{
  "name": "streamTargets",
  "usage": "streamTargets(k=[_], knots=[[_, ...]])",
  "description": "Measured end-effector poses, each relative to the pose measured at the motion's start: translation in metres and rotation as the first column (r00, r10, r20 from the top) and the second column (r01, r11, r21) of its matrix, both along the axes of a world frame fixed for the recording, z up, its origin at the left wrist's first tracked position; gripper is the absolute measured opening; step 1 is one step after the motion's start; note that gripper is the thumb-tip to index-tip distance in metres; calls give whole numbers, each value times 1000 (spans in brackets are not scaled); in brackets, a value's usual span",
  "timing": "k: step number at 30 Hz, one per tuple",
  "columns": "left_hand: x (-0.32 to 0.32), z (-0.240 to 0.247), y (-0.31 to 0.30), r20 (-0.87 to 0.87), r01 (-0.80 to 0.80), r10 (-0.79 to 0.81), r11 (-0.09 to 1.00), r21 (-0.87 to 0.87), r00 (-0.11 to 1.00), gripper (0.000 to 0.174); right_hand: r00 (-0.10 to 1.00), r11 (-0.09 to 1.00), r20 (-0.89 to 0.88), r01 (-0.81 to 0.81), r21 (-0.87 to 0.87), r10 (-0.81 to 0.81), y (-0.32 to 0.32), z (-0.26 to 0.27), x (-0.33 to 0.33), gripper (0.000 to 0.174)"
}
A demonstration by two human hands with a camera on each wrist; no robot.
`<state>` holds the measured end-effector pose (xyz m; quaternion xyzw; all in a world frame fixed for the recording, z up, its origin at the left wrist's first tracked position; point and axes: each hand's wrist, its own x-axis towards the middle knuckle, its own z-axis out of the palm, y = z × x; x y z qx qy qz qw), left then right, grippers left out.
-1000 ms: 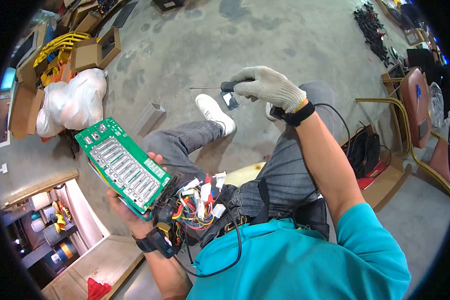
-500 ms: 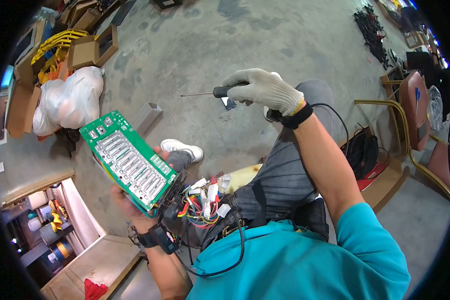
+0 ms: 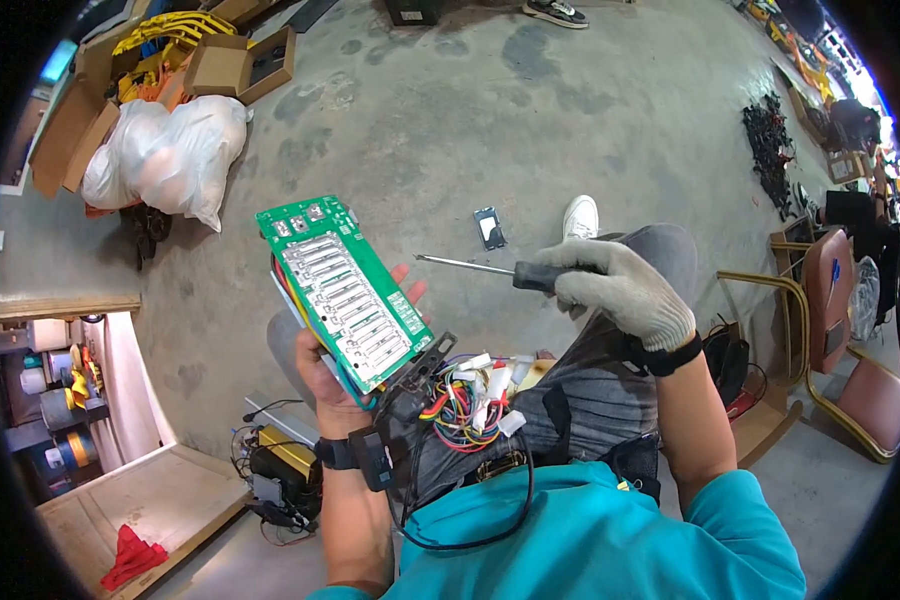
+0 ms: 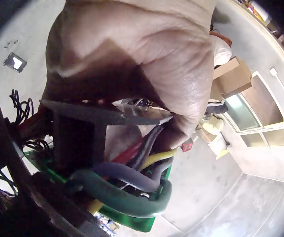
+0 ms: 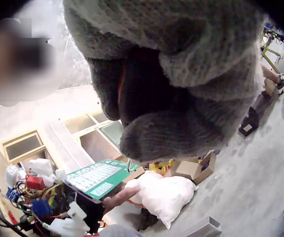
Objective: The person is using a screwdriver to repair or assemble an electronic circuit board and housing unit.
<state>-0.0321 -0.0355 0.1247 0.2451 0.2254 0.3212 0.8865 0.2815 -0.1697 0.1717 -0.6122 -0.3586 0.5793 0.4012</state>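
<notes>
A green circuit board point(image 3: 355, 290) with rows of silver metal strips faces up, tilted, in the head view. My bare left hand point(image 3: 326, 372) holds it from below, thumb and fingers at its long edges. The left wrist view shows thick coloured cables point(image 4: 122, 190) and a black bracket point(image 4: 102, 116) under the palm. My right hand point(image 3: 625, 288), in a knitted glove, grips a screwdriver point(image 3: 537, 276) by its black handle. The shaft points left, its tip apart from the board's right edge. A bundle of wires with white connectors point(image 3: 480, 405) hangs at the board's near end.
My legs, in grey jeans point(image 3: 610, 370), are below the hands. On the floor lies a flat dark device point(image 3: 490, 228). A white plastic bag point(image 3: 175, 155) and cardboard boxes point(image 3: 232, 65) stand at the left, a brown chair point(image 3: 832, 300) at the right.
The head view has shifted. My right hand has come down and right with the screwdriver, nearer the board's height. My left hand has moved the board right and slightly up in the view.
</notes>
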Motion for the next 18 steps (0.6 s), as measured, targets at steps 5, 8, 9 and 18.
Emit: streamTargets(k=[5, 8, 9, 18], knots=[[3, 0, 0, 88, 19, -15, 999, -44, 996, 107, 1000, 999, -18, 3, -53, -4, -8, -4, -3, 46], [3, 2, -1, 210, 35, -12, 994, -103, 978, 107, 1000, 996, -20, -11, -84, 9, -7, -1, -3, 45], [3, 7, -1, 174, 41, -24, 994, -99, 985, 108, 1000, 995, -19, -9, -96, 7, -7, 0, -3, 44], [5, 9, -4, 166, 71, -52, 992, -107, 985, 106, 999, 992, -17, -43, -122, 42, -4, 2, -2, 43]])
